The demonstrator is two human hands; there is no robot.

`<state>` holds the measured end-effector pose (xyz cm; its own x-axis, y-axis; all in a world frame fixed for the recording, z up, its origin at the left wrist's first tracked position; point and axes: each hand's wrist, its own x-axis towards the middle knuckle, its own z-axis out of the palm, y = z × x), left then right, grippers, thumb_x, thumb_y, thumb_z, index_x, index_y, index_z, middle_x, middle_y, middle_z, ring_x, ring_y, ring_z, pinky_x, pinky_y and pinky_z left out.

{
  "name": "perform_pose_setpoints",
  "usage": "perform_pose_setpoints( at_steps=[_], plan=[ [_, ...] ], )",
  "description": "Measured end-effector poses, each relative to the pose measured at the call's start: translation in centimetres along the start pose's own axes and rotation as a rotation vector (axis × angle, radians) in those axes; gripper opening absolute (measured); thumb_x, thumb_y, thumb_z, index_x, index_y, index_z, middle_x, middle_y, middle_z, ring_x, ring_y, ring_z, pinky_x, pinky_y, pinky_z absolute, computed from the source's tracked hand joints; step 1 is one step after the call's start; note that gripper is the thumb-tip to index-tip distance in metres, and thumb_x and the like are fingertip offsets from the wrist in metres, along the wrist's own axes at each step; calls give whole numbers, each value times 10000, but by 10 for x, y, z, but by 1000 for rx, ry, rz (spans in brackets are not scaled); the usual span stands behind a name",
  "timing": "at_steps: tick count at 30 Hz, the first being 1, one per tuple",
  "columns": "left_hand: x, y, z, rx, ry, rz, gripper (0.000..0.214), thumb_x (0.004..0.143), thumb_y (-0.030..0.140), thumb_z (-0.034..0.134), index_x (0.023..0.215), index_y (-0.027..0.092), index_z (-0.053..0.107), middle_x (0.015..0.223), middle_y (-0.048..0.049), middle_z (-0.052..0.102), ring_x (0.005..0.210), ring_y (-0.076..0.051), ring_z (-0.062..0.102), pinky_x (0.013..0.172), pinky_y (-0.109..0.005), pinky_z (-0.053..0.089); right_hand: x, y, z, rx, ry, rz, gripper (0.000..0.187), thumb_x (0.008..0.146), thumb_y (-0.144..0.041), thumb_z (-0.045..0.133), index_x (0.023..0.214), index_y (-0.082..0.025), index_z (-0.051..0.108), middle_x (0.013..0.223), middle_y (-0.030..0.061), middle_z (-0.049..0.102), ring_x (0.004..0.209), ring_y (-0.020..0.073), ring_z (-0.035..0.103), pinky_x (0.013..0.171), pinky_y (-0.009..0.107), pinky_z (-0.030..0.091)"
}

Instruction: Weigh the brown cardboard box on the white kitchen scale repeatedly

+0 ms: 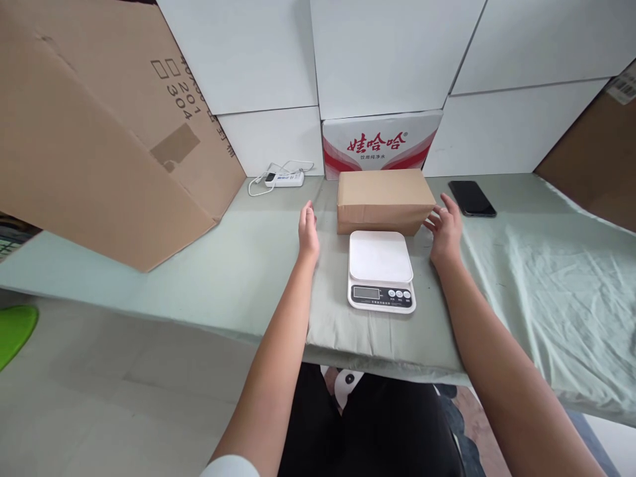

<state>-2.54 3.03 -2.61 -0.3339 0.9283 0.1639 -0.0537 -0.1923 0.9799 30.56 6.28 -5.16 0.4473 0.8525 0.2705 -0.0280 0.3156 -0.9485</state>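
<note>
A closed brown cardboard box (385, 189) lies on the cloth-covered table, just behind a white kitchen scale (380, 258). The scale's platform bears nothing, and its display looks blank. My left hand (309, 232) is held upright to the left of the box, apart from it, with fingers stretched out and nothing in them. At the box's right end is my right hand (446, 228), its fingers spread. Its fingertips are close to the box's right edge; whether they touch it I cannot tell.
A black phone (472, 198) lies to the right. A white power strip (285, 179) with a cable lies at the back left. Behind the brown box stands a white-and-red carton (380, 142) against white panels. A large cardboard carton (114, 132) leans in from the left.
</note>
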Motion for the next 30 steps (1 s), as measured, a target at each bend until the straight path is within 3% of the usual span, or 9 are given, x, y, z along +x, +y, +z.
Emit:
perform_pose_setpoints(
  at_steps=[6, 23, 30],
  plan=[
    [-4, -3, 5, 24, -57, -16, 943, 1062, 926, 382, 1735, 287, 550, 1908, -107, 478, 1822, -314, 377, 1475, -440, 345, -9, -2, 3, -35, -58, -68, 627, 912, -686, 695, 1451, -365, 719, 1371, 47, 810, 1224, 288, 798, 1105, 543, 682],
    [-16, -11, 9, 42, -243, -31, 901, 1057, 890, 494, 1694, 263, 605, 1890, -114, 507, 1804, -314, 413, 1476, -458, 335, -11, -1, 5, -101, -127, -49, 729, 876, -687, 684, 1528, -362, 686, 1565, 75, 735, 1386, 359, 734, 1172, 609, 638],
    [-17, -11, 11, 33, -295, -29, 865, 1037, 906, 526, 1618, 287, 689, 1820, -92, 608, 1772, -331, 471, 1464, -472, 365, -15, -5, 10, -130, -157, -80, 733, 853, -643, 683, 1534, -372, 680, 1673, 43, 698, 1590, 377, 619, 1402, 668, 448]
  ],
)
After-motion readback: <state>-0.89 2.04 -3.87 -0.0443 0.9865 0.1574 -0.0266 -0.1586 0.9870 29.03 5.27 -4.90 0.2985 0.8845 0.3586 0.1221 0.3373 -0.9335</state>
